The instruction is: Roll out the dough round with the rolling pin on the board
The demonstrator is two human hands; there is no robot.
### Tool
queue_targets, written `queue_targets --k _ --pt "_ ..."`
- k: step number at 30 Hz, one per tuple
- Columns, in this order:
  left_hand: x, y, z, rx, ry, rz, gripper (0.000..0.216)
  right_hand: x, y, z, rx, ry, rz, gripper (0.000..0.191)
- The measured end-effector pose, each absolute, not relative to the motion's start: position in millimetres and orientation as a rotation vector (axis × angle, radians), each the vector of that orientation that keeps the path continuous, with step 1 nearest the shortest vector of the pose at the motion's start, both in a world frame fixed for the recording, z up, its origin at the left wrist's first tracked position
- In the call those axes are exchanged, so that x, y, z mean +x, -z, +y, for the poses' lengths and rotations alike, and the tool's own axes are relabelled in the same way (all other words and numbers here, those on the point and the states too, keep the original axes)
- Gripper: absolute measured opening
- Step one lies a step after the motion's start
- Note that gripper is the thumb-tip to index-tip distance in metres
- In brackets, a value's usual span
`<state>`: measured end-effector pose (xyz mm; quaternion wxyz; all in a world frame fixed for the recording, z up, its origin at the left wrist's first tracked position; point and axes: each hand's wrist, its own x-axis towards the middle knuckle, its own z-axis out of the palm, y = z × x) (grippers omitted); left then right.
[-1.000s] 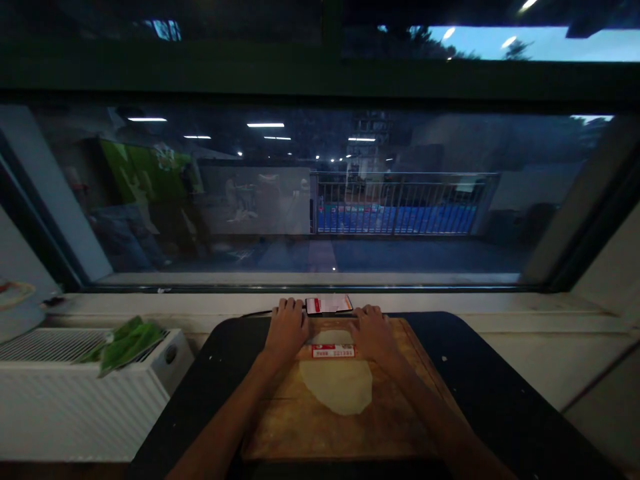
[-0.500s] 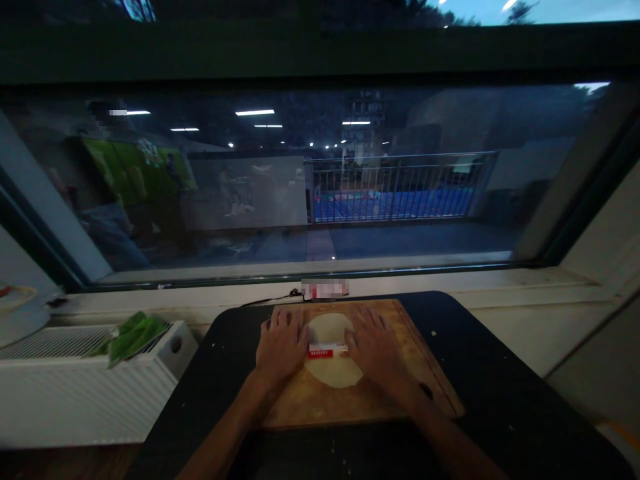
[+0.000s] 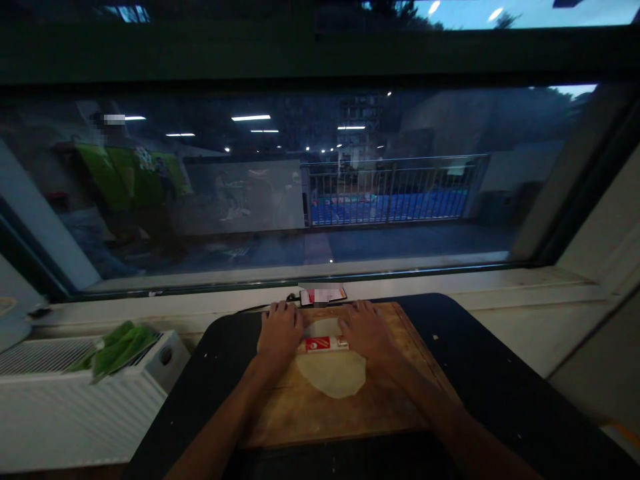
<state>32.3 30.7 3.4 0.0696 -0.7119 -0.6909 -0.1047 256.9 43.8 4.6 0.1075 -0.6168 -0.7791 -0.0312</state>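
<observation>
Presently both hands lie palm-down on a labelled roller (image 3: 323,345), the left hand (image 3: 280,331) and the right hand (image 3: 367,330) at its two ends, fingers spread flat and pressing rather than gripping. Beneath it lies the dough sheet (image 3: 333,373), pale, thin and roughly oval, mid-way along the wooden board (image 3: 320,417).

Risk, as judged: uneven pressure from one hand could thin one side or tear the sheet. Dough may also stick to the roller's smooth printed wrap or to the board's matt grain and lift. The board sits on a smooth dark worktop (image 3: 475,373) and might slide under a forward push towards the phone (image 3: 323,295) at its far edge.
</observation>
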Motion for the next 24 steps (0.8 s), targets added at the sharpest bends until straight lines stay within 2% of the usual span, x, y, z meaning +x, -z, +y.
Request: queue_targets --k 6,14,24 --pt "28.1 -9.7 67.5 -2.274 0.336 -2.094 0.034 250.1 -14.6 79.4 -1.842 0.001 -2.266 0.035" --pt "29.6 -11.7 61.1 -2.423 0.26 -2.185 0.045 252.3 -13.5 73.8 -1.714 -0.016 -2.366 0.031" --pt "36.4 -16.4 33.0 -2.343 0.237 -2.215 0.045 251.3 -9.6 38.1 -1.802 0.107 -2.31 0.041"
